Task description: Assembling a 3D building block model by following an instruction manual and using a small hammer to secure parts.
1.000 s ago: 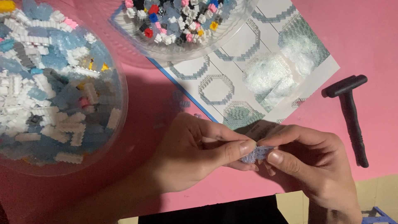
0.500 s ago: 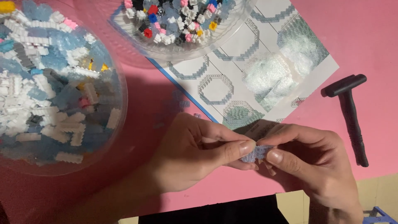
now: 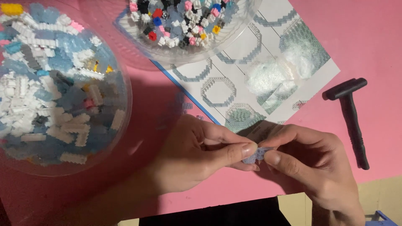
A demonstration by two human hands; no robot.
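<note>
The small pale-blue brick piece [image 3: 256, 155] lies crosswise between both hands, the left hand [image 3: 197, 157] pinching it from 9 o'clock, the right hand [image 3: 312, 161] from 3 o'clock, above the pink tabletop [image 3: 368, 46].

A small pale-blue block piece [image 3: 255, 155], built of tiny studded bricks, sits pinched between the fingertips of both hands just above the pink desk [image 3: 368, 37], mostly hidden by the thumbs.
</note>
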